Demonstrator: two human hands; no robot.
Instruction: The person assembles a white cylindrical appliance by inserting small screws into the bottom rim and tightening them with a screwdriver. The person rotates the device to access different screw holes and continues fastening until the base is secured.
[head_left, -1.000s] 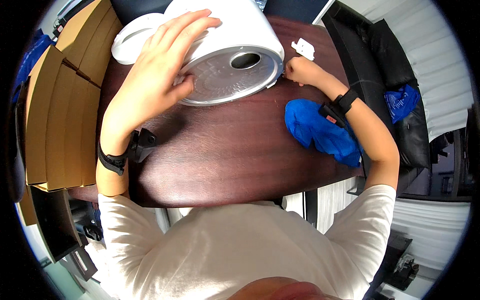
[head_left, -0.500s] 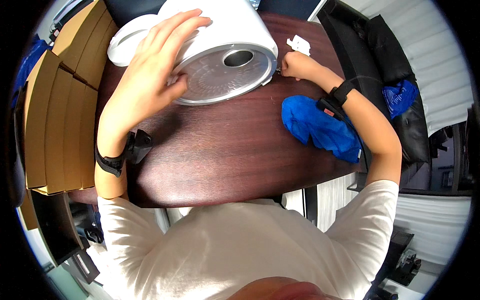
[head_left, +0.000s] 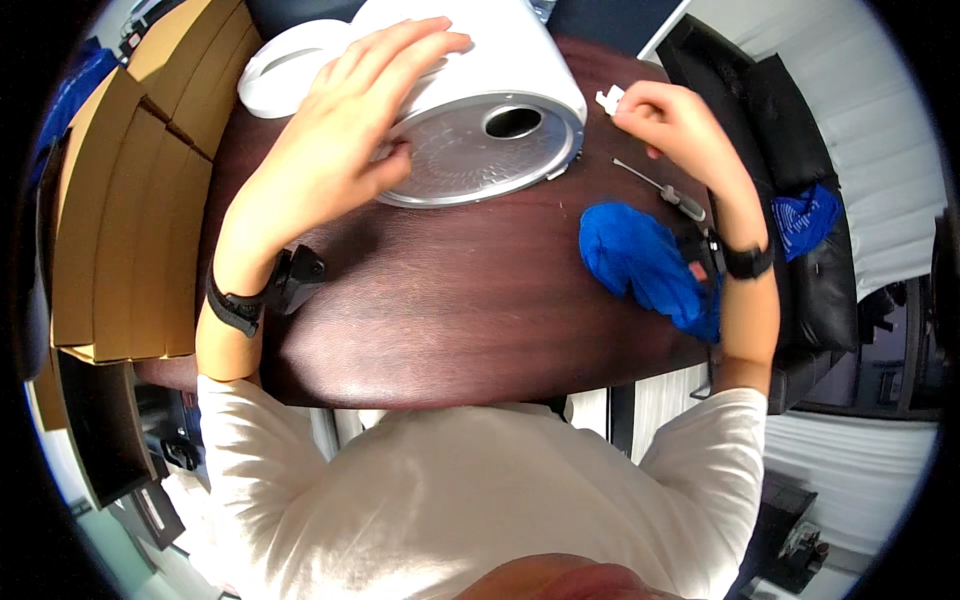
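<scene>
A large white drum-shaped appliance (head_left: 500, 50) lies on its side, its round silvery end plate (head_left: 455, 160) with an oval-looking hole turned toward me. Across its white wall my left hand (head_left: 345, 130) rests with fingers stretched and apart, the thumb by the plate's rim. To the right of the appliance, my right hand (head_left: 680, 120) is closed, pinching a small white plastic piece (head_left: 612, 100) at its fingertips. Below that hand a screwdriver (head_left: 680, 200) with a greyish handle lies on the table. A blue cloth (head_left: 635, 255) is bunched near my right wrist.
The dark wood table (head_left: 450, 310) carries these things. A white ring-shaped part (head_left: 275, 90) is at the far left, beside the appliance. Cardboard boxes (head_left: 125, 230) line the left side. On the right is a black sofa (head_left: 800, 130) with a blue patterned cloth (head_left: 805, 222) on it.
My right hand has moved up and right from the plate's edge and now pinches the white plastic piece. The screwdriver has come into sight on the table. My left hand stays on the appliance.
</scene>
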